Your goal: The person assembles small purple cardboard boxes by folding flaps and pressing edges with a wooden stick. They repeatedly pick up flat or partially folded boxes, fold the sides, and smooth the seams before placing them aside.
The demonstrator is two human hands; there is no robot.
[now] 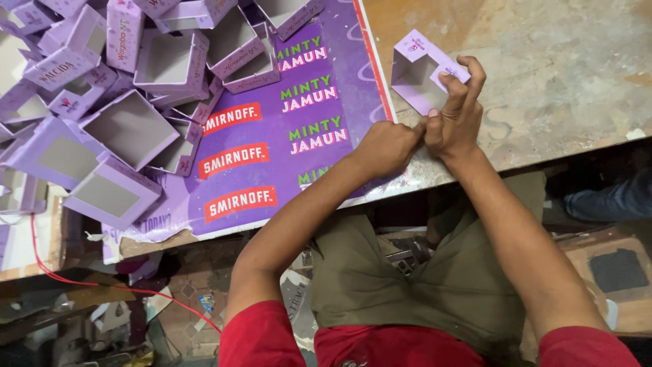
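Lilac cardboard box (420, 69), small, square and open on top, sits on the worn stone tabletop (557, 75) right under the fingertips of the right hand (454, 115). That hand pinches the box's near right corner: the index finger hooks over the wall from above, and the thumb presses the outside of the same wall. The box's hollow faces up and away from the hand, showing a plain grey inside.

Just beside the right hand, touching it at the thumb side, the left hand (386, 146) is curled into a loose fist with its fingers pressed together. Its knuckles rest on the tabletop edge below the box. Whether it pinches anything I cannot tell, since the fingertips are tucked under.

To the left of both hands lies a purple printed sheet (285, 136) with red and green lettering, its red-edged border running close by the left hand. Farther left, well apart from the hands, a heap of finished lilac boxes (129, 88) is piled on that sheet, some upright, some tipped on their sides.

Below the hands, nearer the person, are olive trousers (407, 285) and red sleeves (261, 336). A red wire (102, 285) trails over the cluttered floor at the far left.
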